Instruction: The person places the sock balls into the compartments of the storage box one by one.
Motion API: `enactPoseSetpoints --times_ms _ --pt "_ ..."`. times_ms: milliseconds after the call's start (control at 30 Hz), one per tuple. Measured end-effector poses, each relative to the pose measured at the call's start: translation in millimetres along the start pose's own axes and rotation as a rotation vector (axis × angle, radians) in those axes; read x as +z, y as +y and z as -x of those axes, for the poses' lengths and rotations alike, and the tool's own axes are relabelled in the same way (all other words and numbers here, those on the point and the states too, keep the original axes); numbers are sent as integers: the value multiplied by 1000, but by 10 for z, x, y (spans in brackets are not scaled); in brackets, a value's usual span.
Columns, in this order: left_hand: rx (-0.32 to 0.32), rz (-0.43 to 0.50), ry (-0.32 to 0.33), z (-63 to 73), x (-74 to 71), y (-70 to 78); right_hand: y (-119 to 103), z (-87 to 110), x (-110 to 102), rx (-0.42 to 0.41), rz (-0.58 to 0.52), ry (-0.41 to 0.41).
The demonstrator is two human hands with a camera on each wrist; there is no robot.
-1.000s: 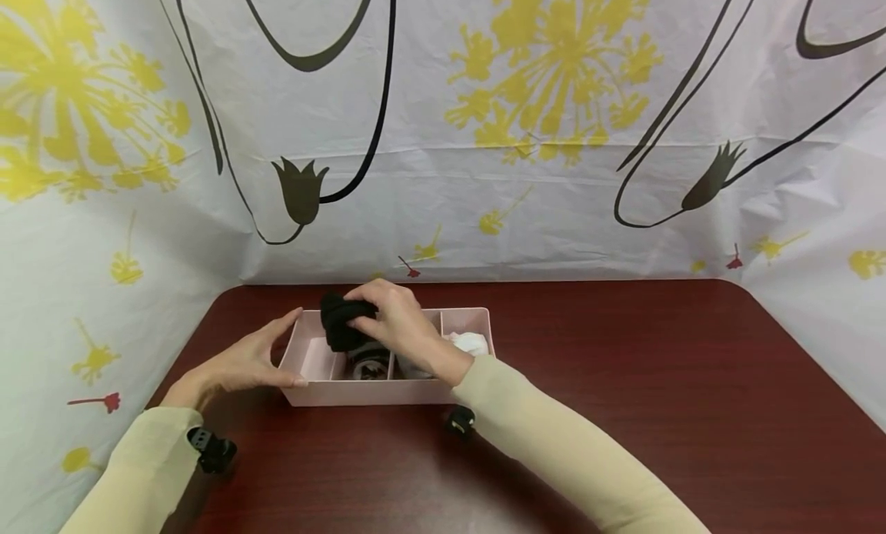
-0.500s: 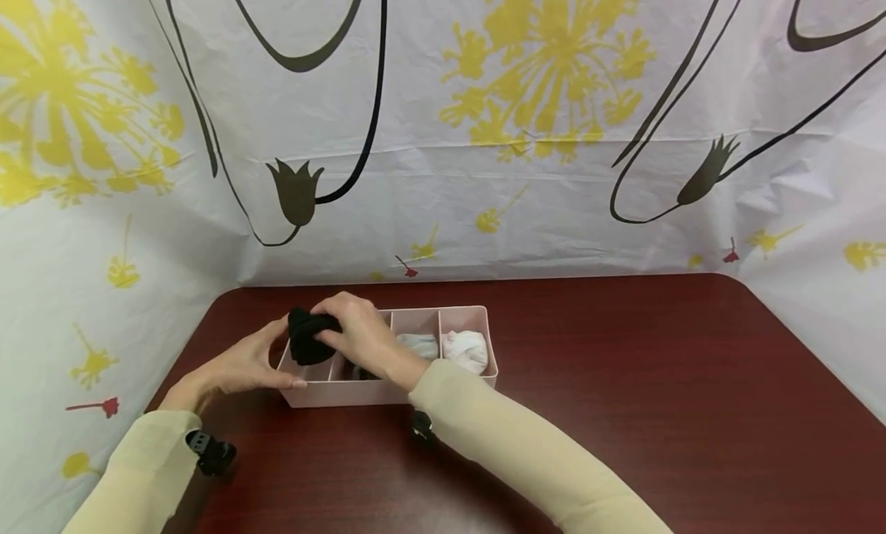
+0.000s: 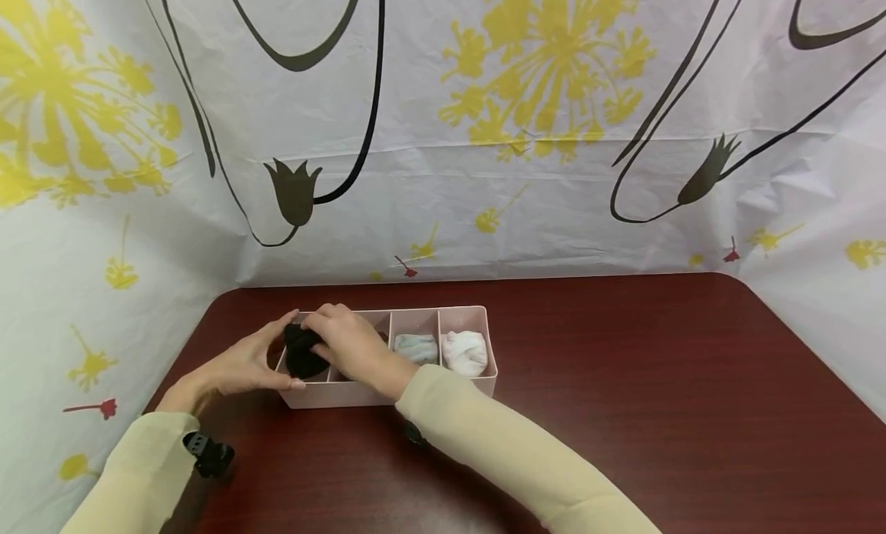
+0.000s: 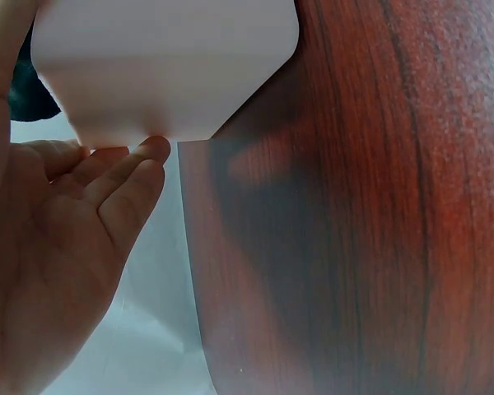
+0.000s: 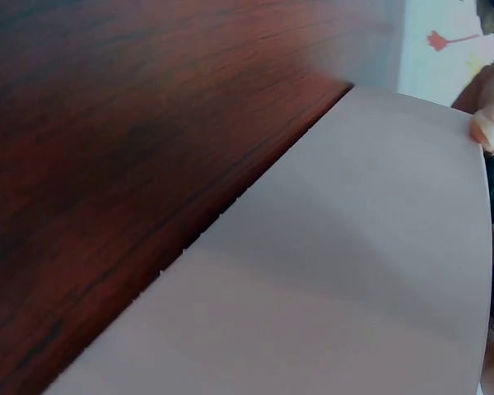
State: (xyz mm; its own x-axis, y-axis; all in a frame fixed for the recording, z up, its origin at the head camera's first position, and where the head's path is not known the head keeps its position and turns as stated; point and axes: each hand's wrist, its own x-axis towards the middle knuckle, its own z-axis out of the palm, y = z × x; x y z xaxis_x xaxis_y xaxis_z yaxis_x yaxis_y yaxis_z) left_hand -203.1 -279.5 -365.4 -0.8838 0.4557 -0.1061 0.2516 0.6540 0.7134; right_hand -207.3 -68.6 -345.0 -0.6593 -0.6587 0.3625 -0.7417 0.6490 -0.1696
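Observation:
A pale pink divided organizer box (image 3: 339, 396) stands on the table. My left hand (image 3: 238, 365) grips its left end, thumb at the front rim and fingers at the back corner. In the left wrist view, the fingertips of that hand (image 4: 74, 222) touch the box's end wall (image 4: 173, 74). My right hand (image 3: 356, 351) pinches a rolled-up black sock bundle (image 3: 301, 352), low in the leftmost compartment. Light grey rolled socks (image 3: 417, 348) and a white rolled bundle (image 3: 465, 352) lie in the two right compartments. The right hand covers most of the second compartment.
The dark red wooden table (image 3: 623, 395) reaches out to the right of the box. A white flowered sheet (image 3: 415, 172) hangs behind it and along both sides. A black wrist strap device (image 3: 210, 454) is on the left sleeve.
The right hand has carried the black socks left and down into the leftmost compartment, uncovering the grey and white bundles. The left hand has stayed on the box's end.

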Motion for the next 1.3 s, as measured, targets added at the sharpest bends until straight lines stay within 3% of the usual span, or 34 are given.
enactPoseSetpoints --times_ms 167,367,667,1067,1300 --pt "11 -13 4 9 -1 -2 -42 -14 35 -53 114 -6" --pt "15 -19 10 5 8 -7 -104 -53 73 -17 209 -34" --pt "18 -25 14 -9 6 25 -176 -61 132 17 359 -176" --pt "20 -31 12 5 0 6 -248 -119 131 27 349 -379" --pt "20 -22 9 7 7 -6 -249 -94 143 -15 386 -366"
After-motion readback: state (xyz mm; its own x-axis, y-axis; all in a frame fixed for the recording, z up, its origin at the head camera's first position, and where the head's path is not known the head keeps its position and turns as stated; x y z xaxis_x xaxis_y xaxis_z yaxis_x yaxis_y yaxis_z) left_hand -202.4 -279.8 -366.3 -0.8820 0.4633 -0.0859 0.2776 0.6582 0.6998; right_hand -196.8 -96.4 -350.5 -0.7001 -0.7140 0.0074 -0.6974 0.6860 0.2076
